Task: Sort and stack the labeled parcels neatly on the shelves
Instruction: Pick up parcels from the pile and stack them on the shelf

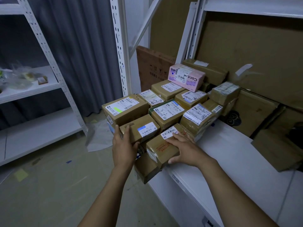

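Several brown labeled parcels are packed together on the white shelf (229,153) at its left end. My left hand (123,146) grips the near left corner of a small brown parcel with a blue-striped label (144,128). My right hand (185,149) lies over a taped brown parcel with a white barcode label (161,145), fingers across its top and thumb on its front face. That parcel sits on a lower brown box (146,169) that overhangs the shelf edge. A pink box (186,77) tops the back of the pile.
Flattened cardboard sheets (255,66) lean against the shelf's back, and loose cardboard (277,149) lies on the shelf at right. A white upright post (119,46) stands left of the pile. Another white rack (32,89) at left holds plastic bags.
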